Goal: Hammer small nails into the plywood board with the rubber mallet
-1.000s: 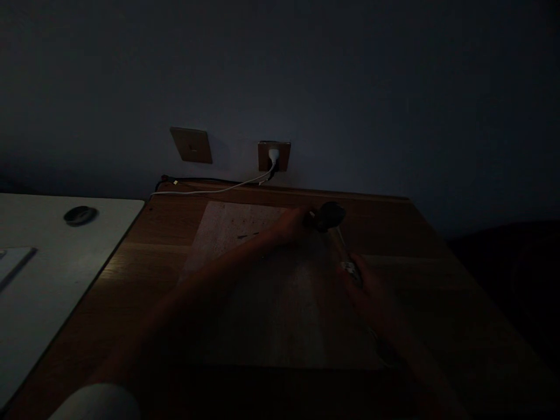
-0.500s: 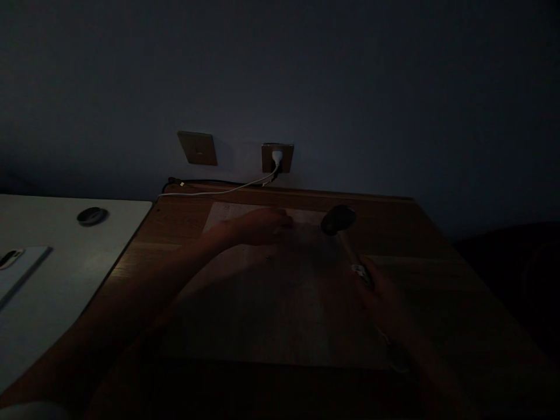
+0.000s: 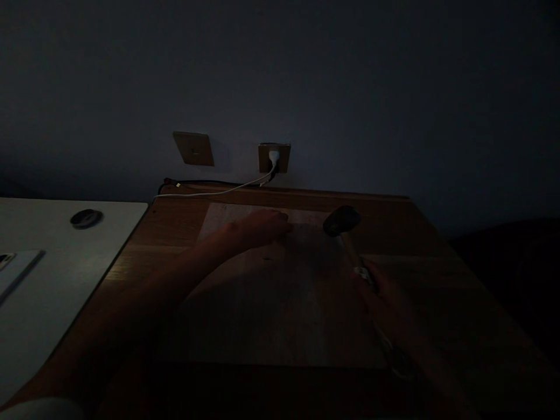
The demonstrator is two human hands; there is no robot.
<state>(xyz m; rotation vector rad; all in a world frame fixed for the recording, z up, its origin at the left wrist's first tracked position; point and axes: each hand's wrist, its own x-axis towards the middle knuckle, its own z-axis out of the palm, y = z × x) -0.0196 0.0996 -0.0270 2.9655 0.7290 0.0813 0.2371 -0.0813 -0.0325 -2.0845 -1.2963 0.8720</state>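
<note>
In dim light, my right hand (image 3: 380,291) is wrapped round the handle of a dark-headed mallet (image 3: 342,221), its head raised toward the back of the table. A pale, flat board (image 3: 262,315) lies on the wooden table under both hands. My left hand (image 3: 265,226) is at the far part of this board, fingers curled and pressed together. Whatever they may hold is too dark to make out. A tiny dark object (image 3: 267,258) lies on the board just below my left hand.
A brown wooden table (image 3: 437,280) stands against the wall. On a white table (image 3: 109,233) at the left are a dark round item (image 3: 86,219) and a flat pale item (image 3: 20,268). A white plug (image 3: 274,157) sits in the socket, its cable (image 3: 219,192) running along the back edge.
The view has shifted slightly, so the wall plates and tables sit a little further left. My right hand still grips the mallet; my left hand stays closed over the board.
</note>
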